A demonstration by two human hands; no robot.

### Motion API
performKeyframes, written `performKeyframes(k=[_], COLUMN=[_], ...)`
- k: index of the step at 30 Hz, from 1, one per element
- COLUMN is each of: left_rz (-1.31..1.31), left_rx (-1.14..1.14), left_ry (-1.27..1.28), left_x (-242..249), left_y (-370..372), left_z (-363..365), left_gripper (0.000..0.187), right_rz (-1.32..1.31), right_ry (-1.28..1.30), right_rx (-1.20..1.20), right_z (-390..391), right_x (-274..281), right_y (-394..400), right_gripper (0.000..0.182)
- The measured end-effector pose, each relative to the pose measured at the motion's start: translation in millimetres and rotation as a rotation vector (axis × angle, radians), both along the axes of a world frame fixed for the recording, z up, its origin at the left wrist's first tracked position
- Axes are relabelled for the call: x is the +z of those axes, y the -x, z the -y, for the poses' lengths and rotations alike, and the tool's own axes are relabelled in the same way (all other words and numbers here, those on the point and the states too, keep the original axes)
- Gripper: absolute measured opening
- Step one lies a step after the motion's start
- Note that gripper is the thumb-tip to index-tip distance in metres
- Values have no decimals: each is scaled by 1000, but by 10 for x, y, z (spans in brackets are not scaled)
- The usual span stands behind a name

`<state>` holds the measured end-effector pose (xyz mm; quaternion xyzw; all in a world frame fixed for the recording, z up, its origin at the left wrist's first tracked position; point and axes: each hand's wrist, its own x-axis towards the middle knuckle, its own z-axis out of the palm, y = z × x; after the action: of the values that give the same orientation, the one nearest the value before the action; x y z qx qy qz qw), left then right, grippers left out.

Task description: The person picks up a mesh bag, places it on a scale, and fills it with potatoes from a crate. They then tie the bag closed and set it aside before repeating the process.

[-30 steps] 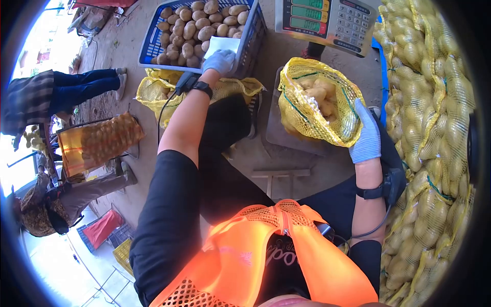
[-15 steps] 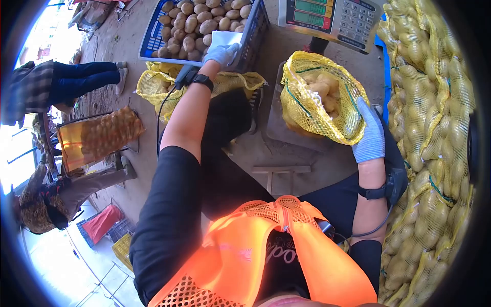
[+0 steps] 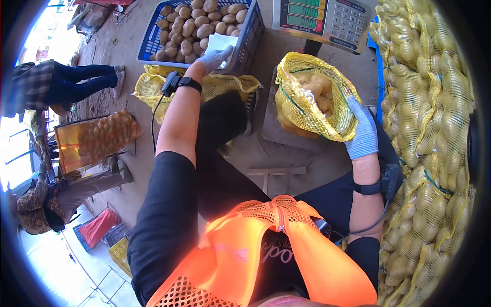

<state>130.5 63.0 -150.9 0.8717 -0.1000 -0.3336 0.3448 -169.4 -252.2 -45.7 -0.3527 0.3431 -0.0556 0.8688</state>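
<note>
My left hand (image 3: 212,59), in a pale glove, reaches forward to the near edge of a blue crate (image 3: 247,36) full of loose potatoes (image 3: 189,25). Its fingers pinch a white sheet (image 3: 221,41) lying at that edge. My right hand (image 3: 363,133), also gloved, grips the rim of an open yellow mesh bag (image 3: 307,102) partly filled with potatoes. The bag stands on the scale platform (image 3: 281,139) in front of me.
The scale's display and keypad (image 3: 322,18) stand above the bag. Filled mesh potato bags (image 3: 429,102) are stacked along the right. Empty yellow mesh bags (image 3: 153,87) lie under my left arm. A person (image 3: 66,84) stands at left; another (image 3: 46,199) crouches by a bag-filling frame (image 3: 97,138).
My left hand has stretched a little farther forward over the crate's edge with the white sheet. My right hand keeps its hold on the bag's rim.
</note>
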Motion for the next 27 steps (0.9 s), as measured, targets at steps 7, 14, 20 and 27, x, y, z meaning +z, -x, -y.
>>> performKeyframes(k=[7,14,20,27], left_rz=[-105,604,598,1429], left_rx=[-168,-895,136,16], left_ry=[14,-44,-420,509], left_x=[155,-104,-541,1607], left_y=[2,-216,-525,949], left_z=[-105,-362,-423,1215], left_gripper=[51,36,19,10], right_rz=[7,-6,33,70], right_ry=[-51,-41,15,167], right_rx=[0,13,4,-2], right_z=[18,9,-33,-52], right_x=[-71,-43,23,-13], right_y=[17,10,-20,28], right_gripper=[27,26,26,20])
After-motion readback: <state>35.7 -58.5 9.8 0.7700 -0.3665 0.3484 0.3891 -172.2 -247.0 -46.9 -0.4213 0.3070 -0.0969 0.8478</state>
